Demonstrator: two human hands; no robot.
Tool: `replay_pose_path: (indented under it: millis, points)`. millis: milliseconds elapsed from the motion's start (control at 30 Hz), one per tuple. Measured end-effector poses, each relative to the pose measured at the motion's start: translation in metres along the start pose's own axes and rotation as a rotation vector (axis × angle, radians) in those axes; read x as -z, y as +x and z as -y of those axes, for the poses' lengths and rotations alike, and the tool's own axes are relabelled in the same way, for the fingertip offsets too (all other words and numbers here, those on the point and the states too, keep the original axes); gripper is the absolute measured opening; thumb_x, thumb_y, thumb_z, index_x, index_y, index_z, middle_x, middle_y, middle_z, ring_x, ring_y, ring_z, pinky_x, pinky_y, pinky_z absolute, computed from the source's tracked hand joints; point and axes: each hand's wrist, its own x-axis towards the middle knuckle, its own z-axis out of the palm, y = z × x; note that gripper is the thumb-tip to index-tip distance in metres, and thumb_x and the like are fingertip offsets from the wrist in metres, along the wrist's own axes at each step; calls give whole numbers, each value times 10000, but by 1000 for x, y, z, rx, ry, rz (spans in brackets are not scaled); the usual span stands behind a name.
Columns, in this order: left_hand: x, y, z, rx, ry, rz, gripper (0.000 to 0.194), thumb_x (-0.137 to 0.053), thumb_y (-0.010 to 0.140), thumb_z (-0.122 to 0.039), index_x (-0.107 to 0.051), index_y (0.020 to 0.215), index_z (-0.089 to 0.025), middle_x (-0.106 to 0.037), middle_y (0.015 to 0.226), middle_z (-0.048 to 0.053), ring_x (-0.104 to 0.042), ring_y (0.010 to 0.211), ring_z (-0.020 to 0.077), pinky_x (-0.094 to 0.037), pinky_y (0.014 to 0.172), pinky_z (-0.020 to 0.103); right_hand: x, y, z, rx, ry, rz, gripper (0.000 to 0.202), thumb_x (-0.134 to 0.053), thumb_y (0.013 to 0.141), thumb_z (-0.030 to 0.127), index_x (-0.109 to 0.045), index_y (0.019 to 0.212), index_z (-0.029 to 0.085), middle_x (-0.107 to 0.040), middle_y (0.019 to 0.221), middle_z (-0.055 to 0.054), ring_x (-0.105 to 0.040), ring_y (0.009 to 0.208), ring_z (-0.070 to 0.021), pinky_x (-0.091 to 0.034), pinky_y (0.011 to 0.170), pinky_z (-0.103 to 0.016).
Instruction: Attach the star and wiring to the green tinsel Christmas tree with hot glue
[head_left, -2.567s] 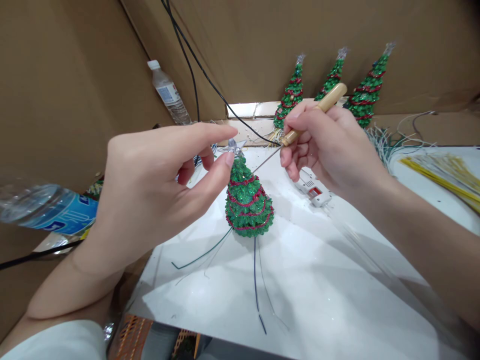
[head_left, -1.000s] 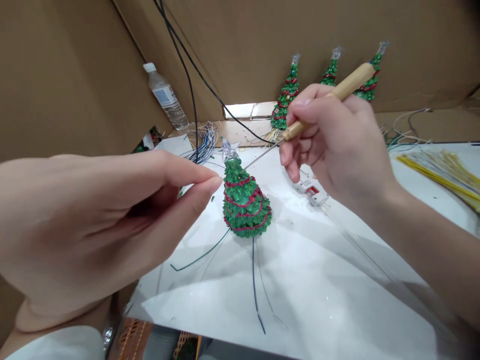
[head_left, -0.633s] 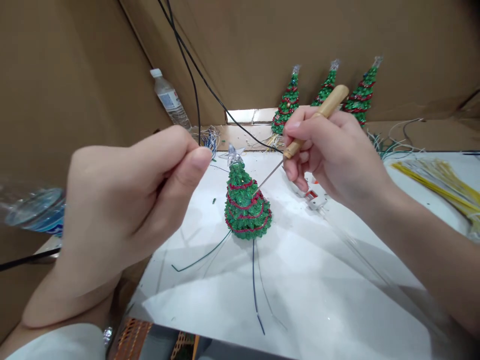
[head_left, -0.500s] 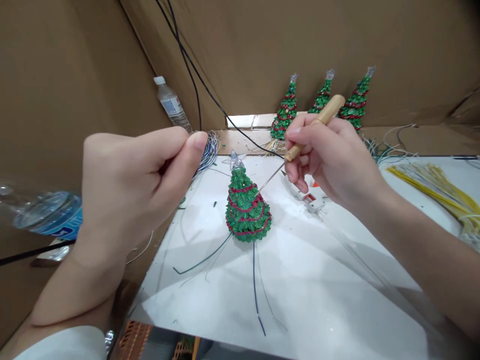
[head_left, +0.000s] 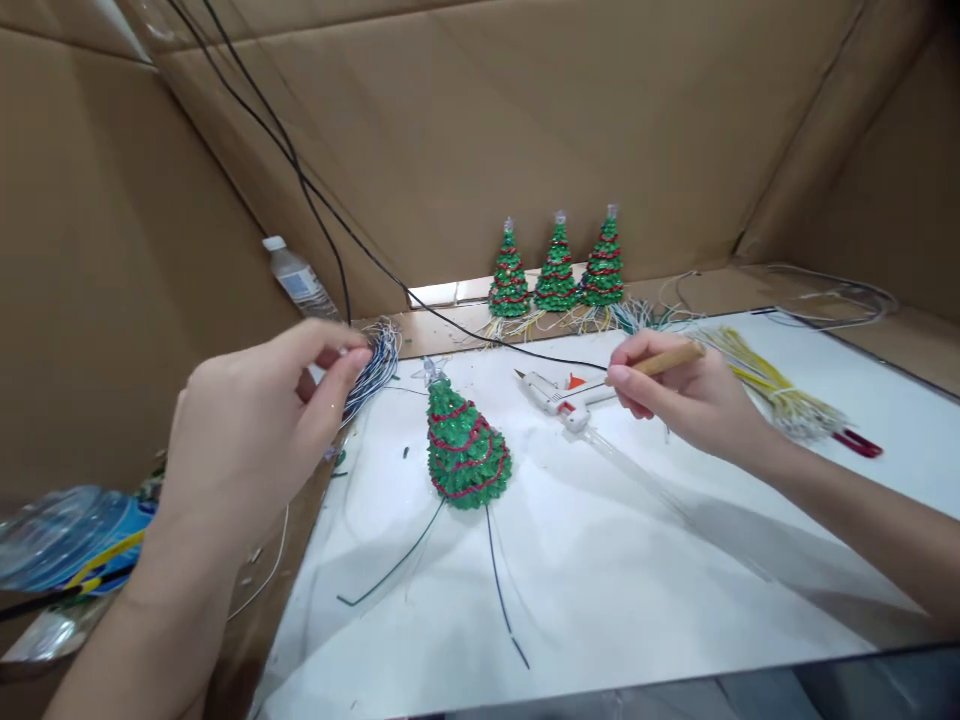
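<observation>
A small green Christmas tree (head_left: 466, 450) with red tinsel and a clear star (head_left: 430, 372) stands on the white board, leaning slightly left. From its base a green wire (head_left: 401, 568) and a dark blue wire (head_left: 495, 575) run forward over the board. Left of the tree, in the air, my left hand (head_left: 244, 440) is closed in a pinch of thumb and fingers; whatever may be between them is too small to make out. My right hand (head_left: 697, 395) grips a wooden-handled awl (head_left: 671, 358), its thin metal shaft pointing left above a white glue gun (head_left: 574, 415).
Three finished-looking trees (head_left: 556, 270) line the cardboard wall at the back. Yellow and white wires (head_left: 780, 385) lie at right, with a bundle of blue and white wires (head_left: 379, 365) at left. A small bottle (head_left: 300, 280) and a large bottle (head_left: 71, 535) are on the left. A black cable (head_left: 375, 260) crosses behind.
My right hand has drawn the awl away from the tree to the right. My left hand has loosened from a tight fist into a pinch. The view has shifted, showing more of the right side.
</observation>
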Motion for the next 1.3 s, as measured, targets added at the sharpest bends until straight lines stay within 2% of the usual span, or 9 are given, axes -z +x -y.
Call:
replay_pose_path:
  millis: [67,100,267,400,567,700,800,967,1300]
  points:
    - [-1,1,-1,-55,-48,53,325,-554,869,-301,-562,1194,-294,-667,831,-39,-527,553,108,-370,550,221,12,-13,-8,23,-82,-75,142,-683,773,332,-610,745,215,-540,589,11,-472,484,-107,-395,424,-238]
    - [-1,2,-2,-94,-78,71,368,-543,881,-303,-536,1249,-308,-683,907,-33,-560,592,112,-401,579,220,17,-18,-12,29,-103,-113,134,-689,767,330,-616,741,221,-544,595,8,-474,489,-113,-398,430,-247]
    - [-11,7,-4,-308,-279,240,311,-486,931,-279,-593,1223,-272,-680,1137,-12,-639,921,148,-464,784,218,34,-31,-42,-6,-46,-236,136,-680,774,347,-609,767,231,-557,602,1,-489,499,-136,-387,448,-277]
    - [-21,13,-1,-296,-384,294,253,-489,929,-306,-646,1123,-265,-717,1005,-21,-650,802,136,-492,722,216,42,-31,-61,-79,13,-324,138,-648,800,363,-605,779,233,-560,601,-11,-487,484,-129,-376,428,-272]
    - [-28,14,-2,-199,-541,251,176,-554,890,-300,-689,1001,-281,-733,960,-22,-671,848,151,-536,762,227,52,-29,-74,-71,-4,-396,141,-604,816,412,-596,755,286,-539,591,-15,-462,446,-103,-357,396,-245]
    - [-29,10,-6,-132,-606,190,155,-600,865,-268,-707,977,-261,-740,971,-9,-685,862,147,-559,772,222,54,-31,-73,-88,-4,-334,162,-651,765,444,-618,764,286,-564,613,-39,-502,469,-115,-380,403,-242]
    - [-30,8,-8,-152,-609,152,169,-597,867,-233,-711,993,-233,-742,980,6,-691,854,138,-566,779,215,51,-33,-72,-107,-30,-315,190,-663,753,457,-611,755,274,-553,586,-32,-496,472,-114,-385,405,-232]
    - [-30,10,-5,-230,-636,136,181,-624,852,-229,-722,1005,-225,-752,942,1,-702,818,125,-574,759,188,46,-33,-76,-148,-122,-375,261,-645,779,451,-575,745,202,-530,539,10,-469,439,-94,-380,389,-212]
    - [-27,-5,-21,-110,-503,-62,95,-696,781,-190,-754,856,-193,-760,813,-20,-706,688,125,-591,653,169,47,-34,-78,-196,-173,-389,288,-652,758,465,-581,740,187,-541,546,17,-495,482,-98,-406,433,-216]
